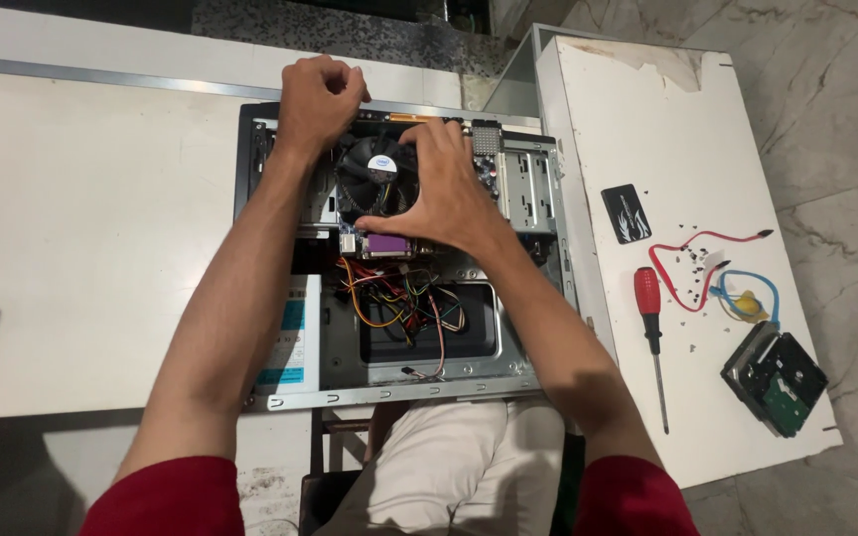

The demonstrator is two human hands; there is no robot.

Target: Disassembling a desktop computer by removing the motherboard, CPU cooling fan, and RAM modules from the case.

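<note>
hands on the cooler fan inside an open computer case

closest in, the right hand [444,194] spreads over the black cooler fan [377,174], thumb along the fan's near edge and fingers curled over its right side, so the fan sits under and just left of the palm. the grip looks clamped on the fan's frame, though the far fingertips are hidden. below the thumb lies a tangle of coloured cables [394,303], touching the case floor. just past the fan, the left hand [318,97] is balled into a fist at the fan's far left corner; whether it pinches a clip or screw there i cannot tell. both hands work inside the open computer case [538,298], which lies flat on the white desk [81,218].

judging by this, the step in hand is seating or freeing the cooler; the next move would call for even pressure at each corner and cables kept out from under the frame.

well to the right of the grip, on a white panel [647,119], lie a red-handled screwdriver [650,328], loose data cables [707,263] and a hard drive [775,377].
</note>
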